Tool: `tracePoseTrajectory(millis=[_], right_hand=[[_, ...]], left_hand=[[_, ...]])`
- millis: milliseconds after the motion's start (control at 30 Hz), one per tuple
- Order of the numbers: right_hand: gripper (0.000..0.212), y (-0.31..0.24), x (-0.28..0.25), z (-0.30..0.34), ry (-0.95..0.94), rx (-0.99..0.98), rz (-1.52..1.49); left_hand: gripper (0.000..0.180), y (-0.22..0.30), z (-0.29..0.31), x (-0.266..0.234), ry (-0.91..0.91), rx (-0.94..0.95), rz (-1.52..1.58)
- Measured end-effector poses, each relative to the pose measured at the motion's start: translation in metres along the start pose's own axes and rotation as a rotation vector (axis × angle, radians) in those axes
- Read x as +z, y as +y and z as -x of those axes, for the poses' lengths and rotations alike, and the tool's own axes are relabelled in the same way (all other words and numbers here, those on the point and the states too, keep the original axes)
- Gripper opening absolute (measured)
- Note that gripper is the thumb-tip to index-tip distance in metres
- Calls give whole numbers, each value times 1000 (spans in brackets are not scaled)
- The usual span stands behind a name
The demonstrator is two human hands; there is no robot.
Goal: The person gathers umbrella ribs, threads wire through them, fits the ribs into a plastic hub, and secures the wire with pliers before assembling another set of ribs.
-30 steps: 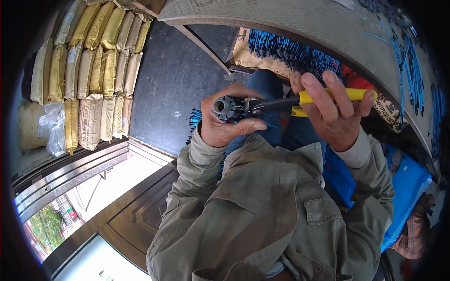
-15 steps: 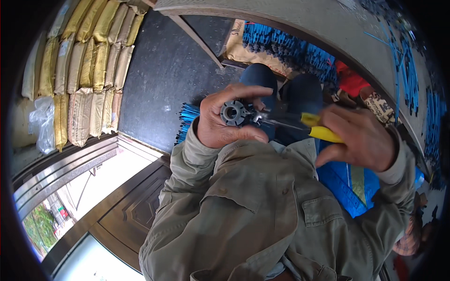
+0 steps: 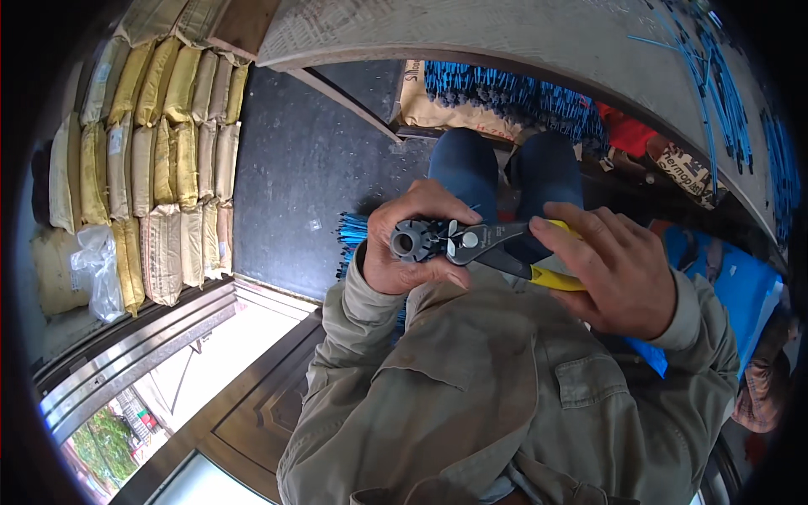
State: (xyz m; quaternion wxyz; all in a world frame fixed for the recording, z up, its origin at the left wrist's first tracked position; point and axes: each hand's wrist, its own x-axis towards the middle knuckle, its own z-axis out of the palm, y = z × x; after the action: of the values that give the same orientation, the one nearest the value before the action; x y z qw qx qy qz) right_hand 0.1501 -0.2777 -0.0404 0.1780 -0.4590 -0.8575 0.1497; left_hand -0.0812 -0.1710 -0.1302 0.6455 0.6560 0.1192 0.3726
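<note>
My left hand [image 3: 425, 200] is closed around a black, ring-ended plastic piece [image 3: 407, 227] with a notched rim and a round centre hole. In my right hand [image 3: 629, 282] are cutting pliers [image 3: 502, 236], dark grey with yellow handles spread in a V. My right fingers lie over the upper handle, with the lower one against the palm side. The pliers' jaws meet the black piece between my left thumb and fingers; how far they reach onto it is hard to make out. Both hands are in front of my shirt, over my knees.
A bundle of blue-and-black strips [image 3: 352, 240] lies beside my left wrist. More blue strips [image 3: 497, 88] fill the space under the grey table [image 3: 539, 42]. A blue sheet or bag [image 3: 741, 290] is at my right. Filled sacks [image 3: 164, 244] are stacked at left.
The pliers, blurred before, are now distinct, and their handles stand farther apart. My right hand has come closer to the left. The whole view has shifted slightly.
</note>
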Motion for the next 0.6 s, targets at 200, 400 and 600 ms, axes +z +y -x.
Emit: tracePoseTrajectory(millis=[200, 400, 600], right_hand=[[66, 47, -6, 0, -822, 862, -1720], [65, -1, -14, -4, -173, 75, 67], [77, 25, -6, 11, -360, 355, -663]], left_hand=[[62, 3, -5, 1, -67, -23, -20], [63, -5, -1, 0, 53, -1, 67], [62, 5, -6, -1, -22, -70, 30]])
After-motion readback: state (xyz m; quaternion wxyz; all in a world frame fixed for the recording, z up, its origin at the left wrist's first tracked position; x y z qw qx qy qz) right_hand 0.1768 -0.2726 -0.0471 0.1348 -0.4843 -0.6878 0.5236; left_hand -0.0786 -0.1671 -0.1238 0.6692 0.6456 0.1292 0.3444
